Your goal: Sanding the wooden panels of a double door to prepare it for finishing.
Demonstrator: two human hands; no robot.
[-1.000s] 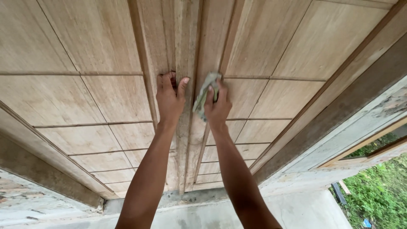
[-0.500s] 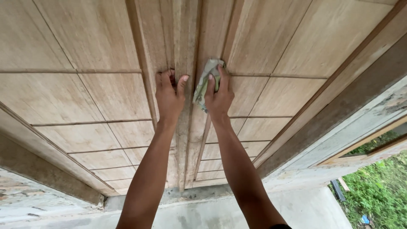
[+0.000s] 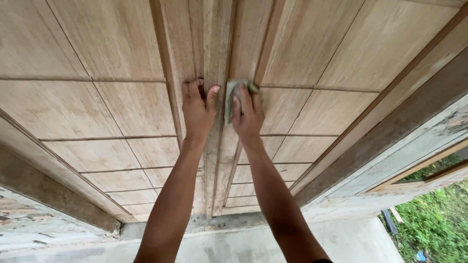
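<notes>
Nearest to the camera, two bare forearms rise from the bottom edge of the view toward a wooden double door (image 3: 122, 102). Below them lies a grey concrete floor (image 3: 243, 243), and at the lower right there is a patch of green grass (image 3: 434, 224).

The left hand (image 3: 197, 109) lies flat on the wood just left of the middle post (image 3: 214, 160), with the fingers close together and the thumb apart, touching the post. It holds nothing.

The right hand (image 3: 247, 114) presses a folded piece of sandpaper (image 3: 231, 95) against the door, just right of the middle post. The fingers are together on top of the sandpaper, which shows above and beside the fingertips.

Further away, the door panels are pale wood with thin grooves between them. On the right side a darker wooden frame (image 3: 390, 131) runs beside a worn, grey wall (image 3: 429, 141).
</notes>
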